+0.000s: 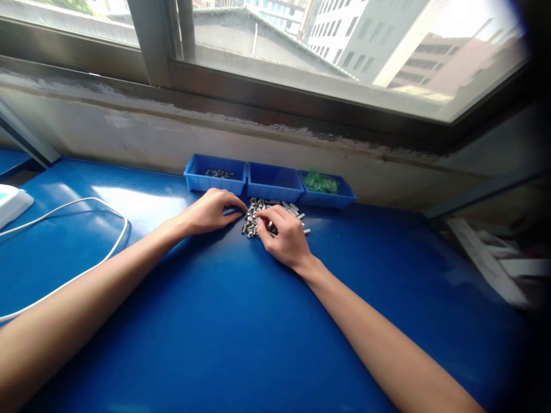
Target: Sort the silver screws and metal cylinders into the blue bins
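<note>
A pile of small silvery metal pieces [251,229], some short and some longer like rods or studs, lies on the blue tabletop [241,321]. At the left edge of the pile is my left hand [213,212], its thumb and fingers apart and nothing visible between them. Over the pile's middle, my right hand [286,235] has thumb and forefinger drawn together in a pinch. Whatever is between those fingertips is too small to make out. Part of the pile is hidden behind my right hand.
Behind the pile stand three joined blue bins: the left bin [215,182] holds small dark metal pieces, the middle bin [275,186] shows no contents, and the right bin [329,198] contains green plastic bags [321,182]. A white cable [107,252] loops near my left arm, beside a white device [12,205].
</note>
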The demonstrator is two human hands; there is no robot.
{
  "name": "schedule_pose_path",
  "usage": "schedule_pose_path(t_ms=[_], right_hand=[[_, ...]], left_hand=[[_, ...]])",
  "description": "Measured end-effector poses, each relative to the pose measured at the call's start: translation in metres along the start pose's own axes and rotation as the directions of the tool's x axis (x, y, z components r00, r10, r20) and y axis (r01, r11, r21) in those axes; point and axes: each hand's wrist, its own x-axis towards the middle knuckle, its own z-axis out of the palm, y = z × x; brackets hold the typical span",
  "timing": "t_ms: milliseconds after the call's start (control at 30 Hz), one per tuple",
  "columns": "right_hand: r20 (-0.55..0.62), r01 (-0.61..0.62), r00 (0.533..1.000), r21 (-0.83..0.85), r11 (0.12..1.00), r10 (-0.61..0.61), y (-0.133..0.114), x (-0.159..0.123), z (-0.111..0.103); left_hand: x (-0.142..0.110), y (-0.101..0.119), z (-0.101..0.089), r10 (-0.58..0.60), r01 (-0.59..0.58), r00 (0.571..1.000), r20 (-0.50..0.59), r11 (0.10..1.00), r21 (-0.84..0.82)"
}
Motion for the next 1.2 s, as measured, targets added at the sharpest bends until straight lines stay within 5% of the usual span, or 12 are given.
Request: schedule_pose_path(t_ms=[600, 767, 933, 1200], right_hand=[[-0.010, 0.008, 1.000, -0.002, 1.000, -0.008, 0.000, 0.000, 0.001], [0.001, 0.003, 1.000, -0.001, 1.000, -0.003, 0.000, 0.000, 0.001], [0.003, -0.002, 1.000, -0.005, 1.000, 0.002, 0.001, 0.000, 0.001], [0.007, -0.001, 1.000, 0.001, 1.000, 0.001, 0.001, -0.001, 0.002]], left_hand=[[0.000, -0.002, 0.000, -0.042, 0.042, 0.999, -0.027, 0.999, -0.017], [-0.001, 0.002, 0.000, 0.045, -0.042, 0.993, -0.112, 0.998, 0.037], [-0.001, -0.002, 0.003, 0.124, -0.123, 0.992, -0.017, 0.991, 0.055], [0.000, -0.010, 0.002, 0.034, -0.030, 0.998, -0.054, 0.996, 0.083]])
